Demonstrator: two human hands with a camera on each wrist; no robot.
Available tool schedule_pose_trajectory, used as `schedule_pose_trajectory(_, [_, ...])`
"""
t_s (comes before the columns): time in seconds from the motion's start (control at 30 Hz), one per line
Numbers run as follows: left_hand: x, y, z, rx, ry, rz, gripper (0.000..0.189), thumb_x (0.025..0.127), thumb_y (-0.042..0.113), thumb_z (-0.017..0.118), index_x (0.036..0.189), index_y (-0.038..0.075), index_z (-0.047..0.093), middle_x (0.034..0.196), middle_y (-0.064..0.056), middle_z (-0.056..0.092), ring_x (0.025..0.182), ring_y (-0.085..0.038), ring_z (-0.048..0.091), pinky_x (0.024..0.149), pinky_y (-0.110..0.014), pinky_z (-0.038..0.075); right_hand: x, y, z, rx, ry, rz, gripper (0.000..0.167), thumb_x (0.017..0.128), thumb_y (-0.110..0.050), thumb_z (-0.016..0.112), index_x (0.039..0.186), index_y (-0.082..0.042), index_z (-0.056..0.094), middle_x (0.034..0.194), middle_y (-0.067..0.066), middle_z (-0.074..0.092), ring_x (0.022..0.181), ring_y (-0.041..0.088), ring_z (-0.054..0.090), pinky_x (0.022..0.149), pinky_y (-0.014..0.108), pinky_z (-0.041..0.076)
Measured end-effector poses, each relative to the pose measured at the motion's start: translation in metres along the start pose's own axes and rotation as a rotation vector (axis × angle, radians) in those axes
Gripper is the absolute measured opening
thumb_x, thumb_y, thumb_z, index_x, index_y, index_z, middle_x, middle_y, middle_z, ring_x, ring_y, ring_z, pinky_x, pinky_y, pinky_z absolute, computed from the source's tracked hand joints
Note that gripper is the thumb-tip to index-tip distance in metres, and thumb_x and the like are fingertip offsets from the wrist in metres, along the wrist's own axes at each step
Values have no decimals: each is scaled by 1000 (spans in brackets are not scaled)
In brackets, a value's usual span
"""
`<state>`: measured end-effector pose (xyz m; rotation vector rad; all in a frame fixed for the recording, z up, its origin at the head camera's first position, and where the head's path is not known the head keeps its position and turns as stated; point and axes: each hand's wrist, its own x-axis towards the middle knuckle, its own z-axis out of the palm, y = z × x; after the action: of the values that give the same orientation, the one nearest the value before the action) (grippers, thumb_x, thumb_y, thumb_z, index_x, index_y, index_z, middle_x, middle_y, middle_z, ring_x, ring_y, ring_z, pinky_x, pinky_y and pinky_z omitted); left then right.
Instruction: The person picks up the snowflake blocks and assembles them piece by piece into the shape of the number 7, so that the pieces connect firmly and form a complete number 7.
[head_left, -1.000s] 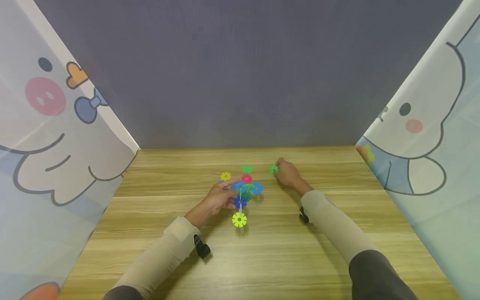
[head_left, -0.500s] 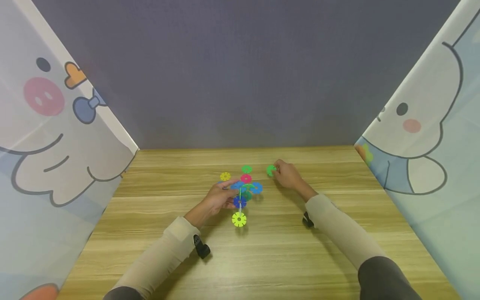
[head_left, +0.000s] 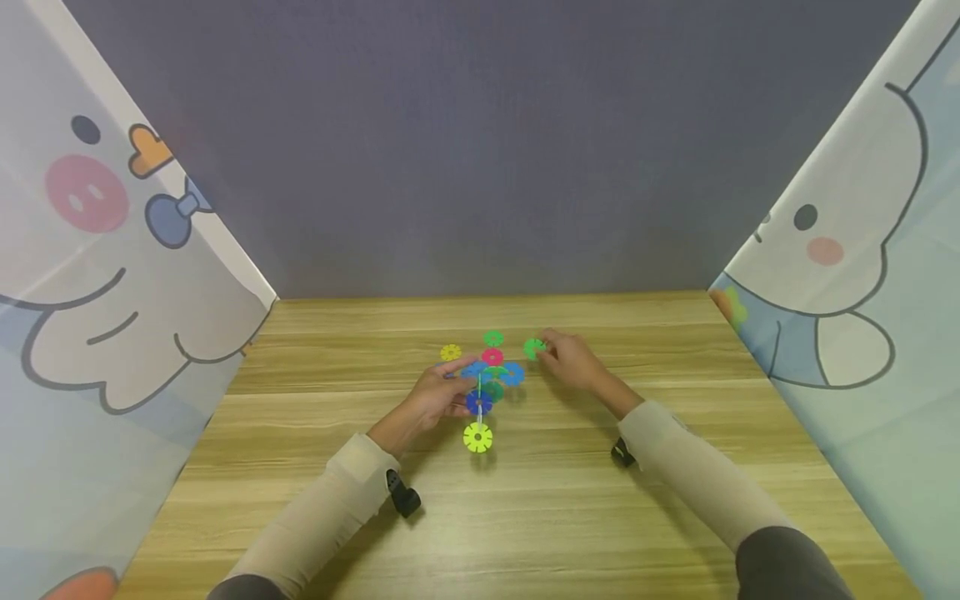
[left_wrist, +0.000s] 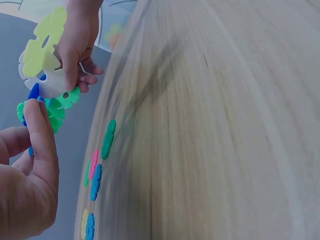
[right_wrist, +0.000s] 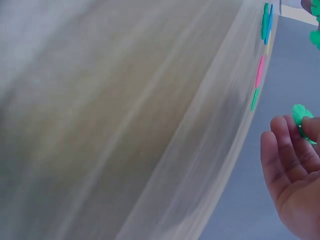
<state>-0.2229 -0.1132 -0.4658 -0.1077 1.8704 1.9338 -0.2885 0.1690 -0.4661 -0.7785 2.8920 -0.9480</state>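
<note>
My left hand [head_left: 438, 396] pinches a joined piece of slotted snowflake discs above the table. A yellow-green disc [head_left: 477, 437] hangs at its near end. Beyond that come a white disc [left_wrist: 50, 82] and a dark blue disc [head_left: 480, 403], with green discs by the fingertips. To the right, my right hand [head_left: 573, 360] pinches a single green snowflake disc [head_left: 534, 348] between thumb and finger, its other fingers loosely bent in the right wrist view. That disc is apart from the joined piece in the head view.
Loose snowflake discs lie around the left hand: a yellow one [head_left: 451, 352], a green one [head_left: 493, 338], a pink one [head_left: 492, 357] and a dark green one [left_wrist: 109, 139], with blue ones [left_wrist: 96, 182] among them. A grey panel [head_left: 487, 150] stands behind the wooden table [head_left: 562, 517].
My right hand has moved slightly left and nearer, bringing the green disc toward the joined piece. The disc has turned in its fingers. My left hand stays almost still.
</note>
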Motion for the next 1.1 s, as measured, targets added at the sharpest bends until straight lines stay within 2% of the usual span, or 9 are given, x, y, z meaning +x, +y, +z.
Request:
schedule_pose_trajectory(0.23, [1,0,-2,-13,19,-5,54,100,9,63,151,19,50,68,4,48,55,-6,52,58,-21,60,-13,-4,0,-14,10,-58,16,100,-13,63,114,-5,66,77,7,71,54,7,51,53,22,50])
schedule_pose_trajectory(0.73, [1,1,-2,-54,30,-13,53,101,10,61,152,19,49,71,2,56,58,-8,59,58,-21,59,-26,-9,3,-60,15,-206,11,99,-15,66,109,-9,67,77,3,71,57,1,51,56,19,50])
schedule_pose_trajectory(0.9, [0,1,-3,-42,24,-8,54,101,11,62,153,18,48,75,2,53,59,-8,57,60,-22,60,-25,-9,4,-74,22,-227,11,100,-16,65,109,-10,68,74,-1,68,55,1,49,54,19,48])
schedule_pose_trajectory(1.1, [0,2,-2,-33,32,-15,54,101,10,61,153,19,48,84,0,51,61,-8,54,60,-21,60,-25,-7,5,-50,19,-225,12,101,-16,64,111,-10,67,73,4,69,53,1,46,52,19,46])
